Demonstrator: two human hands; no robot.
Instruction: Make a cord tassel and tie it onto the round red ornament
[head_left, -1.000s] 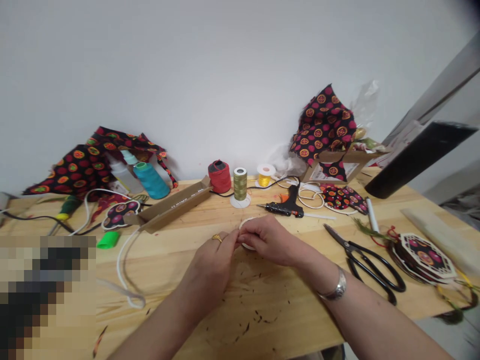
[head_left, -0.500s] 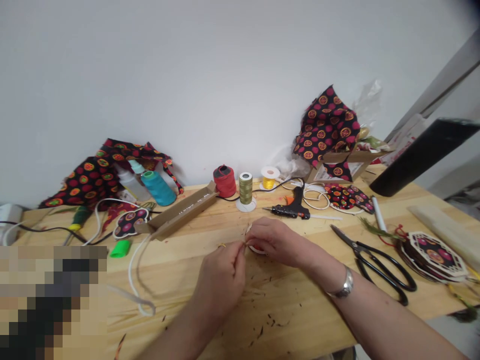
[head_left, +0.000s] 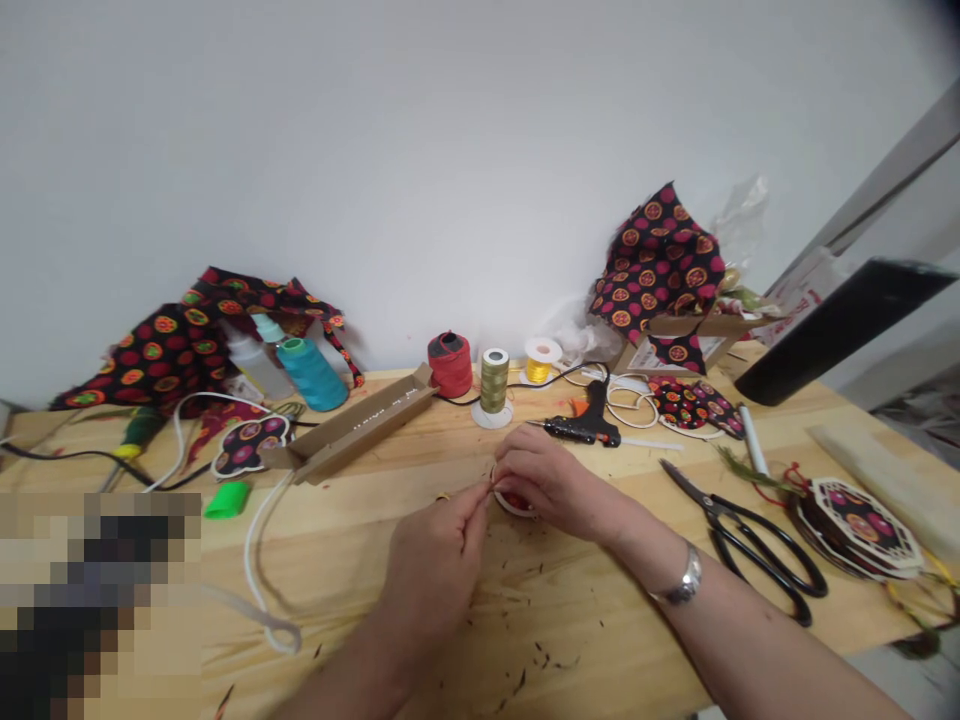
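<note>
The fingertips of our left hand [head_left: 437,555] are pinched closed; what is between them, we cannot tell. Our right hand [head_left: 556,482] curls over the white-rimmed piece [head_left: 514,504], near the glue gun [head_left: 592,418]; whether it grips is hidden. The cardboard box [head_left: 367,430] carries 1 line of white letters, too blurred to read.

1. At the clock's centre: small piece [head_left: 516,512], white rim around reddish middle.
2. At eleven: red thread cone [head_left: 450,370]; at ten: turquoise thread cone [head_left: 319,382].
3. At twelve: olive-green thread spool [head_left: 495,386].
4. At nine: neon-green cap [head_left: 226,500].
5. At one o'clock: black fabric [head_left: 660,265] shows magenta dots and orange-ringed medallions.
6. At three: scissors [head_left: 717,507] with black handles.
</note>
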